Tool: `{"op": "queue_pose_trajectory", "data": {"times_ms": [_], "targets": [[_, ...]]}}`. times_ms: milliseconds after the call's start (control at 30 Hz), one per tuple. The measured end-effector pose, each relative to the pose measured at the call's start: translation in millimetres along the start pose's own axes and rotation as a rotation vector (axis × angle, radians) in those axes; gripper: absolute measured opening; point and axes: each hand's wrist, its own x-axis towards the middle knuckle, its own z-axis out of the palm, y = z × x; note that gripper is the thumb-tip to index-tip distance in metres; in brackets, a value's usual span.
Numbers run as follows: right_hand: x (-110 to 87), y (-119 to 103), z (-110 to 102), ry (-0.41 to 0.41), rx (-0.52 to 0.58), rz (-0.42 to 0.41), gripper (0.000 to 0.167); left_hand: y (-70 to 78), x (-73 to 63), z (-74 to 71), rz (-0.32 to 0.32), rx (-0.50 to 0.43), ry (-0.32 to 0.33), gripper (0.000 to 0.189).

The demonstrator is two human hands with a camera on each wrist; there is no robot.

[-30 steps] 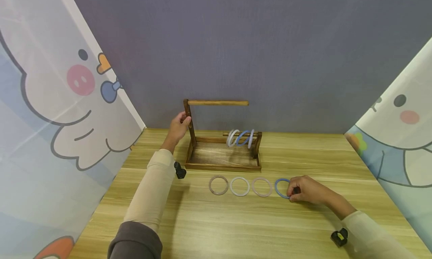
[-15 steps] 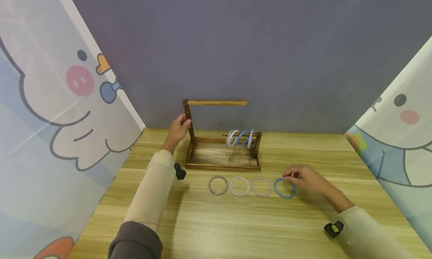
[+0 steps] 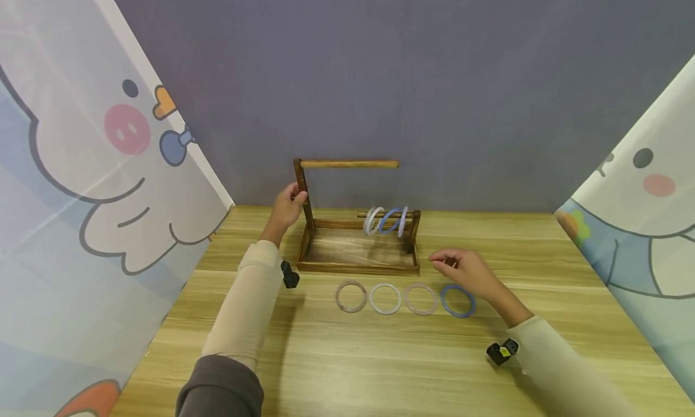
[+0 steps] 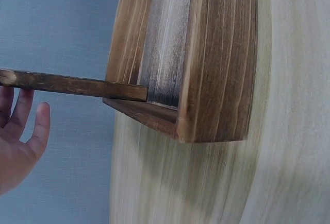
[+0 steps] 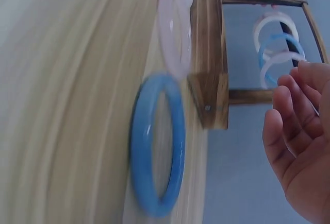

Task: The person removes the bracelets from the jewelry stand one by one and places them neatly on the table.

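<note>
My left hand (image 3: 286, 209) grips the tall left post of a wooden bangle stand (image 3: 358, 270), fingers behind it and thumb at the front. In the left wrist view, fingers (image 4: 20, 112) show against the post. Several bangles (image 3: 390, 221) in white, blue and pale lilac hang on the stand's lower bar. My right hand (image 3: 469, 273) hovers to the right of the stand, loosely bent fingers holding nothing. Below it a blue bangle (image 3: 445, 305) lies on the table. To its left, in a row, lie a pale pink bangle (image 3: 421, 313), a white bangle (image 3: 385, 312) and a greyish-brown bangle (image 3: 351, 310).
The stand's upper bar (image 3: 350, 164) extends rightward from the tall post, with a tray base below. A grey wall (image 3: 461, 103) rises behind the wood-grain table (image 3: 347, 369). Cartoon-printed panels (image 3: 65, 236) flank both sides.
My right hand has let go of the blue bangle and moved up and left towards the stand. The bangle remains on the table. My left hand stays at the post.
</note>
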Motion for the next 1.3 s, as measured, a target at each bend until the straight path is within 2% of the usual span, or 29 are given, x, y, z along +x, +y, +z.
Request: {"op": "queue_pose_trajectory", "data": {"times_ms": [367, 633, 833, 1033, 1300], "targets": [[26.0, -22.2, 27.2, 0.052, 0.162, -0.005, 0.019, -1.6, -1.4, 3.1, -0.006, 0.021, 0.027, 0.040], [44.6, -44.8, 47.5, -0.016, 0.292, 0.007, 0.027, 1.1, -3.7, 4.3, 0.008, 0.015, 0.036, 0.041], [55.7, -58.9, 60.8, -0.033, 0.377, 0.061, 0.035, 0.3, -3.9, 5.2, -0.002, -0.001, 0.037, 0.043], [64.2, -69.6, 71.3, -0.004, 0.399, 0.077, 0.039, -1.2, -3.8, 4.8, 0.009, -0.012, 0.040, 0.044], [71.8, -81.7, 80.3, 0.028, 0.424, 0.102, 0.040, -1.3, -3.4, 3.7, 0.028, 0.021, 0.050, 0.045]]}}
